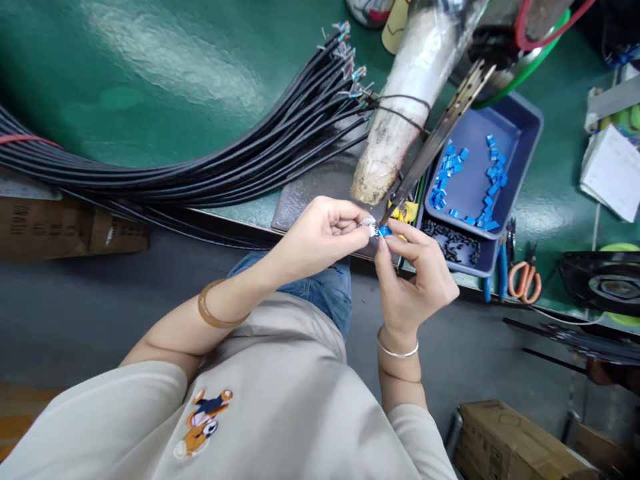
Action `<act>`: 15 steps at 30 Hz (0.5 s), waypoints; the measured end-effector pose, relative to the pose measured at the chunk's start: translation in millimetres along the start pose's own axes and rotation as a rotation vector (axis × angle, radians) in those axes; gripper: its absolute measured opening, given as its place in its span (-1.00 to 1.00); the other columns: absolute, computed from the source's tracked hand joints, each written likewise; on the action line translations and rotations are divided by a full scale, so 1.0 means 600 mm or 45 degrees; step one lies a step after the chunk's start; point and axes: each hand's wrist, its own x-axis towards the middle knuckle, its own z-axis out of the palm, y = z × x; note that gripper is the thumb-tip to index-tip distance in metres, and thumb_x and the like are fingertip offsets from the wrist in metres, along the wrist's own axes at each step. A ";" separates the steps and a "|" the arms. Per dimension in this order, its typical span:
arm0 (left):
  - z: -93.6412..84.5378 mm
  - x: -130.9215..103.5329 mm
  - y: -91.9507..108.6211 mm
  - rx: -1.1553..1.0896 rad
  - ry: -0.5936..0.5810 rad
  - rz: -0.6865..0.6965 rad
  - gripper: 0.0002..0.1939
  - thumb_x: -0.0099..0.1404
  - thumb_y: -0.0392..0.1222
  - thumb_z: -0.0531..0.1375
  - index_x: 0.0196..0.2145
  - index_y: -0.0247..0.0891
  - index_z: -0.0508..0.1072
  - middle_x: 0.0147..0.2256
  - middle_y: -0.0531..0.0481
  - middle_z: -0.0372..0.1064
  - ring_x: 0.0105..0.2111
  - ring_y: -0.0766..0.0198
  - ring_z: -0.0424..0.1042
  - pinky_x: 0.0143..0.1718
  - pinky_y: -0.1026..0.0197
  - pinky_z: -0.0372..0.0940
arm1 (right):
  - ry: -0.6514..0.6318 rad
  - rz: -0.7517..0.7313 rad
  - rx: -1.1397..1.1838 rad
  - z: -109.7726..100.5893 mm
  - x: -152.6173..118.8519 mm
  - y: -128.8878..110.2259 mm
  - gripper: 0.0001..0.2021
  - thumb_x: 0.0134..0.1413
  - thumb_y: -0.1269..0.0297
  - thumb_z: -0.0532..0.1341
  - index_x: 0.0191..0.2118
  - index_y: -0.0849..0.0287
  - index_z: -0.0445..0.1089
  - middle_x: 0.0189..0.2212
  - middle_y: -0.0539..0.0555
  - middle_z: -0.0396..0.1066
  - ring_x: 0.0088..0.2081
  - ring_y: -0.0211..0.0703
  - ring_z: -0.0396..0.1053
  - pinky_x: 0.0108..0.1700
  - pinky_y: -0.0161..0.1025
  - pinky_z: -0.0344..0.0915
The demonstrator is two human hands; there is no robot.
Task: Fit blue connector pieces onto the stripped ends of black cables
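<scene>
My left hand (325, 237) is closed in a pinch, with whitish material around its fingertips; what it holds there is too small to make out. A small blue connector (383, 231) sits between the two hands. The thumb and fingers of my right hand (417, 263) close on it, and a thin pale strand shows beside it. Just above the connector is the dark tip of a long metal soldering iron (430, 147), which slants down from the upper right. Its tip looks very near the connector, but I cannot tell whether they touch.
A thick bundle of black cables (240, 160) with stripped ends crosses the green bench (150, 80). A plastic-wrapped tube (405, 100) hangs over my hands. At right are a blue-grey tray (530, 133) of blue connectors, small black parts (450, 241), orange-handled pliers (525, 281) and a fan (613, 287).
</scene>
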 end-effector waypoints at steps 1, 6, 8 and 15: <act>0.000 0.000 0.002 0.000 0.004 0.000 -0.85 0.22 -0.26 0.18 -0.48 -0.35 0.42 -0.61 0.14 0.00 -0.59 0.50 -0.04 -0.57 0.35 -0.09 | 0.009 -0.004 -0.006 0.000 0.001 -0.001 -0.84 0.03 0.52 0.31 -0.31 0.12 0.41 -0.20 0.03 0.58 -0.15 -0.22 0.56 -0.09 -0.26 0.52; -0.002 -0.001 0.012 0.021 -0.016 -0.020 -0.84 0.22 -0.27 0.17 -0.50 -0.35 0.39 -0.60 0.14 -0.03 -0.58 0.50 -0.05 -0.57 0.35 -0.10 | 0.009 -0.033 -0.042 -0.004 0.001 -0.007 -0.82 0.00 0.54 0.33 -0.32 0.13 0.41 -0.17 0.05 0.58 -0.20 -0.25 0.57 -0.10 -0.32 0.53; -0.006 -0.002 0.012 0.026 -0.052 -0.056 -0.83 0.23 -0.27 0.16 -0.51 -0.35 0.38 -0.59 0.14 -0.04 -0.58 0.50 -0.05 -0.56 0.34 -0.10 | -0.016 -0.072 -0.059 -0.005 -0.004 -0.008 -0.83 0.01 0.54 0.32 -0.32 0.14 0.39 -0.14 0.06 0.58 -0.22 -0.27 0.57 -0.13 -0.35 0.53; -0.007 -0.003 0.004 0.040 -0.095 -0.098 -0.83 0.24 -0.24 0.16 -0.49 -0.34 0.38 -0.59 0.15 -0.03 -0.57 0.49 -0.05 -0.54 0.33 -0.11 | -0.093 -0.125 -0.088 -0.006 -0.012 0.001 -0.83 0.03 0.53 0.30 -0.32 0.15 0.35 -0.13 0.10 0.57 -0.19 -0.26 0.57 -0.12 -0.36 0.52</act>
